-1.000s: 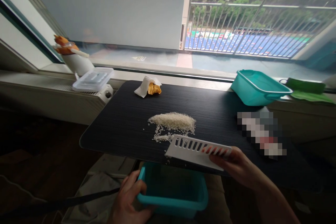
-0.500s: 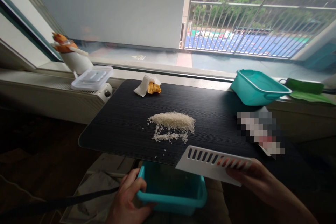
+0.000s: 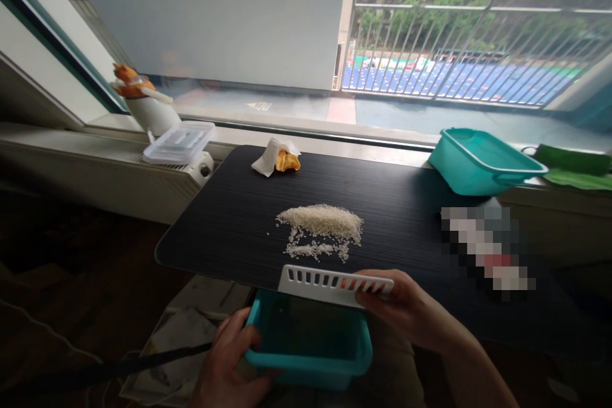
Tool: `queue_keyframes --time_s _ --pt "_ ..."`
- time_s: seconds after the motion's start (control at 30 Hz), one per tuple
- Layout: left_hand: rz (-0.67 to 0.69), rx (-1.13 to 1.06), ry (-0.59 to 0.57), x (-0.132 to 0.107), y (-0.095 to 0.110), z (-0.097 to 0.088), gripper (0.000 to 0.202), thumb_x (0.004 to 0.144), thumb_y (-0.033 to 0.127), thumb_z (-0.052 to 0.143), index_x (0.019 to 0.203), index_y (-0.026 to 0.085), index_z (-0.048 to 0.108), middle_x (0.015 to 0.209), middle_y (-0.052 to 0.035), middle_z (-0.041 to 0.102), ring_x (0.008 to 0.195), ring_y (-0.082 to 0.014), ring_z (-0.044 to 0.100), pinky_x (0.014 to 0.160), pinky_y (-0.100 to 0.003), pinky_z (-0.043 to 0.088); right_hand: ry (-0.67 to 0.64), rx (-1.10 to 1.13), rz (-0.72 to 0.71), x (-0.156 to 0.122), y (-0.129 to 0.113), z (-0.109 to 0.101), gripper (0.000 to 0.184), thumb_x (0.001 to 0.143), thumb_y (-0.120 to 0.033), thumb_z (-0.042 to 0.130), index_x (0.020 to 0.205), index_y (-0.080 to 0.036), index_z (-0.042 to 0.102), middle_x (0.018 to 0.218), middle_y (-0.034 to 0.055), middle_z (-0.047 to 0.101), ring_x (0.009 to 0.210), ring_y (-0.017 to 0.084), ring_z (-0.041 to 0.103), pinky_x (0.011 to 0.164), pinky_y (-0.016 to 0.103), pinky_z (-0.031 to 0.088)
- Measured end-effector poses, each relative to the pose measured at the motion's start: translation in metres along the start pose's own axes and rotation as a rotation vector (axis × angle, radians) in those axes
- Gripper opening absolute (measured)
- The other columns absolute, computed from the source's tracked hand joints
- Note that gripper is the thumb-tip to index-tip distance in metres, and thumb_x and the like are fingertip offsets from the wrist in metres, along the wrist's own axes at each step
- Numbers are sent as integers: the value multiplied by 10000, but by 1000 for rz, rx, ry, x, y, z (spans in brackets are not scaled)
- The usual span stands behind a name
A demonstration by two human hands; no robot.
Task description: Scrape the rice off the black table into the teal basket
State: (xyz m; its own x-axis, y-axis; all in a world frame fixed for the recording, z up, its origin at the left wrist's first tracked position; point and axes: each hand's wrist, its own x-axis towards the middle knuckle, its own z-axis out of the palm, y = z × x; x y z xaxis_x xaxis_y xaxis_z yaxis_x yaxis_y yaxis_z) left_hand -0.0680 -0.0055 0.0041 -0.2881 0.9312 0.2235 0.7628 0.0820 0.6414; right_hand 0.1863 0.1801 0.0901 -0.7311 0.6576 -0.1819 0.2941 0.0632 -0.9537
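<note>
My left hand (image 3: 233, 354) grips the left side of a teal plastic bin (image 3: 310, 363), held just below the near edge of the black table (image 3: 215, 217). In my right hand (image 3: 394, 299) is a white slotted plastic panel (image 3: 318, 284), fingers behind it and thumb in front. The panel stands on its long side at the table's near edge, above the bin's far rim. Beyond it lies a heap of white rice (image 3: 322, 220), with a thinner strip of grains (image 3: 315, 250) on the near side. The bin's inside is dark.
A second teal bin (image 3: 482, 162) stands at the back right, beside green cloth (image 3: 574, 166). A blurred-out flat item (image 3: 488, 248) lies on the right. Crumpled tissue with an orange piece (image 3: 287, 161) sits at the back left. A clear lid (image 3: 179, 142) rests on the radiator (image 3: 95, 159).
My right hand has moved the slotted panel left and inward, from the table's right front to directly above the bin. My left hand still holds the bin. The rice looks unchanged.
</note>
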Motion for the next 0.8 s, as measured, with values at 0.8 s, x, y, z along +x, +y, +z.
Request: queue_keyframes --time_s 0.8 --pt "-53 19 57 0 -11 -3 189 608 199 737 637 225 552 1050 -32 657 957 -227 637 813 -304 516 148 -143 -90 25 -6 1 325 916 -406 596 1090 -191 766 919 26 794 814 255 720 706 292 583"
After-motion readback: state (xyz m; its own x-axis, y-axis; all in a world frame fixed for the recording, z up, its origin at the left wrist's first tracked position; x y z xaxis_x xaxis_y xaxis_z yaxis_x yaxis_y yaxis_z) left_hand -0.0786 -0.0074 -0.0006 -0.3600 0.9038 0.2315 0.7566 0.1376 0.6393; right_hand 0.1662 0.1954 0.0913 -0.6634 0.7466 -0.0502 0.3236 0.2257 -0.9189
